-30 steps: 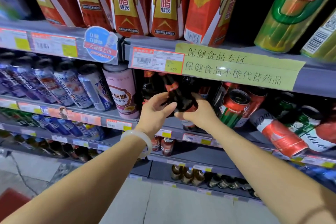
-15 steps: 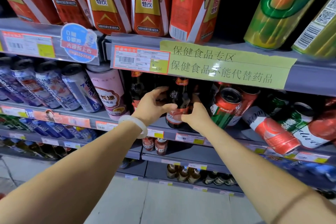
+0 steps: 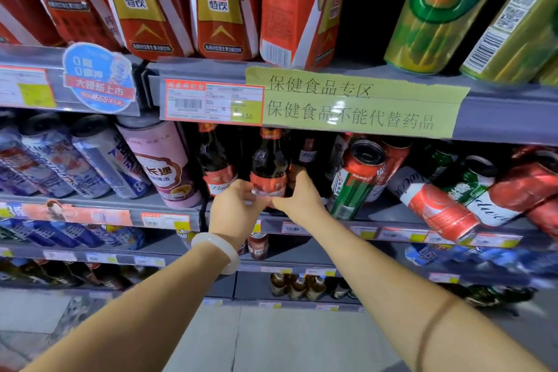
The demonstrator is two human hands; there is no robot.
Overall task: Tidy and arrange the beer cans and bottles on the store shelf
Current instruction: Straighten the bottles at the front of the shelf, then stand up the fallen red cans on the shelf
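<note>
Brown beer bottle point(image 3: 269, 164), upright at the front of the middle shelf point(image 3: 392, 214), is being cupped low on its red label from both sides: left hand point(image 3: 235, 205) is curling its fingers against the near left, right hand point(image 3: 299, 195) is wrapping the right, thumb up. Judged step: seating and facing this bottle; next calls for squaring its label beside the neighbouring bottle point(image 3: 216, 166), marked "Bud…". Price tag point(image 3: 213, 104) is reading "4.50"; green notice point(image 3: 356, 103) reads "保健食品专区".
</note>
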